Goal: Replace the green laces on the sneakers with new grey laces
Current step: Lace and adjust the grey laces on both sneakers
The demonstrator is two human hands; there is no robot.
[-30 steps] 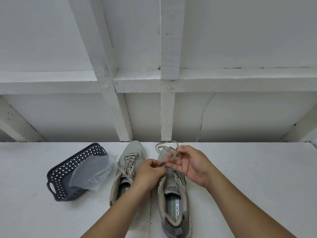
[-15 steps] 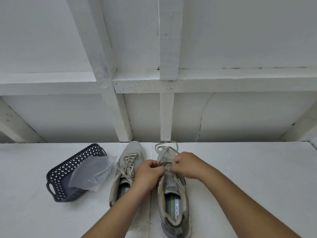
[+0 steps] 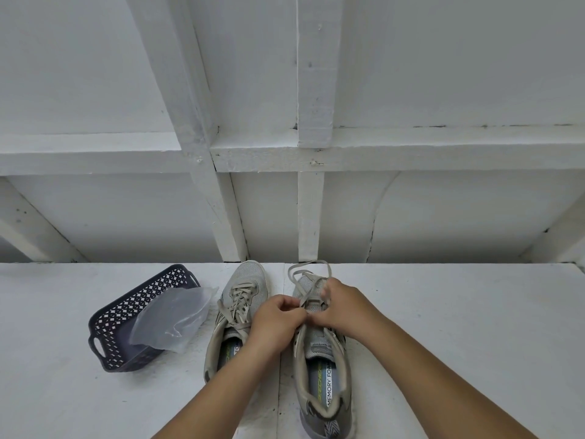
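Observation:
Two grey sneakers stand side by side on the white table, toes pointing away from me. The left sneaker [image 3: 245,282] is fully laced with a pale lace. Over the tongue of the right sneaker [image 3: 323,369] both hands meet. My left hand [image 3: 278,318] pinches the lace from the left, fingers closed on it. My right hand [image 3: 343,307] grips the same lace from the right. The lace's loose loops [image 3: 305,269] lie over the toe. My hands hide the right sneaker's eyelets.
A dark perforated plastic basket [image 3: 109,315] lies tilted at the left of the sneakers, with a clear plastic bag [image 3: 172,318] spilling out of it. A white panelled wall [image 3: 310,213] rises right behind the table's far edge.
My right hand, fingers spread one second ago, has closed on the lace and drawn in against my left hand. The lace loops over the toe have shifted slightly.

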